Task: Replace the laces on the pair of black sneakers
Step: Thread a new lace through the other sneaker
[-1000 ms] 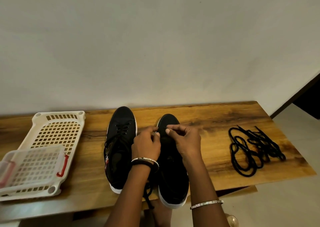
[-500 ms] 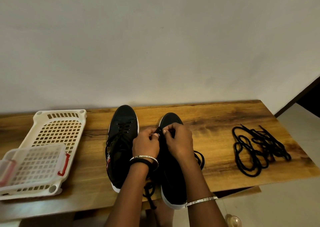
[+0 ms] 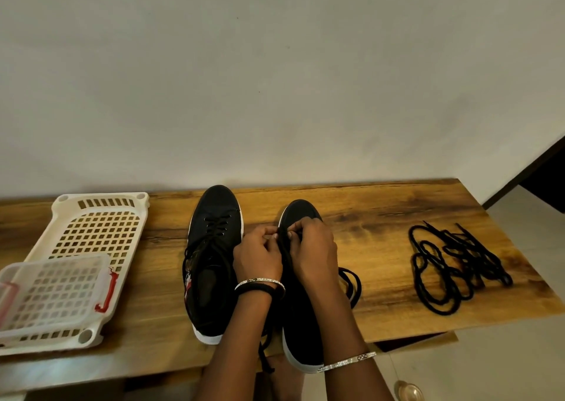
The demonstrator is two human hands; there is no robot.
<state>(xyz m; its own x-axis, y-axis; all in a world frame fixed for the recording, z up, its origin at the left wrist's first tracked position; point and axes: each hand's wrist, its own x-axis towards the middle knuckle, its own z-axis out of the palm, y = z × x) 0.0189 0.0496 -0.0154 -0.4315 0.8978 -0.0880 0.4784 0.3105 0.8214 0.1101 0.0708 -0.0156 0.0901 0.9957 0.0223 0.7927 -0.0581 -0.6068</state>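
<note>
A loop of black cord lace [image 3: 356, 281] has appeared on the wooden surface [image 3: 382, 247] beside the right black canvas sneaker [image 3: 301, 339]. The left hand [image 3: 258, 255] and right hand [image 3: 313, 247] both pinch that lace with curled fingers, probably drawing it through the toe eyelets.

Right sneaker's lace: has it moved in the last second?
Yes: a loop of the lace has spilled rightward onto the table beside the right sneaker, where bare wood showed before.
</note>
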